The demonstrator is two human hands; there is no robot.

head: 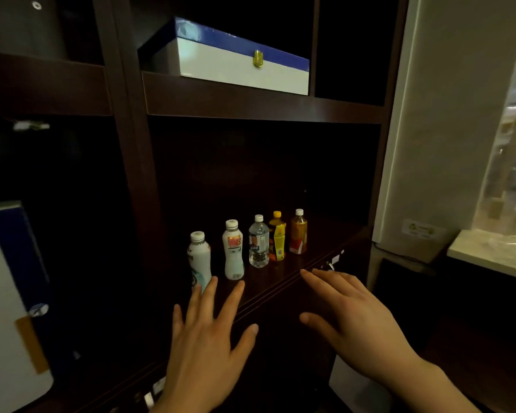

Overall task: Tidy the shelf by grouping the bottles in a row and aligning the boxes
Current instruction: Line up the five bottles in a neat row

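Observation:
Several bottles stand upright in a rough row on the dark wooden shelf (316, 251): a white bottle (199, 259) at the left, a second white bottle (233, 251), a clear water bottle (259, 242), a yellow bottle (277, 238) and an amber tea bottle (298, 232). A blue-and-white box (239, 65) with a gold clasp lies skewed on the shelf above. My left hand (206, 350) hovers open just in front of the leftmost white bottle. My right hand (358, 320) is open at the shelf's front edge, holding nothing.
Another blue-and-white box (9, 296) stands in the left compartment. A dark upright post (131, 174) divides the compartments. A white wall panel (429, 144) and a pale countertop (489, 257) lie to the right. Small labels sit on the shelf's front edge (334, 259).

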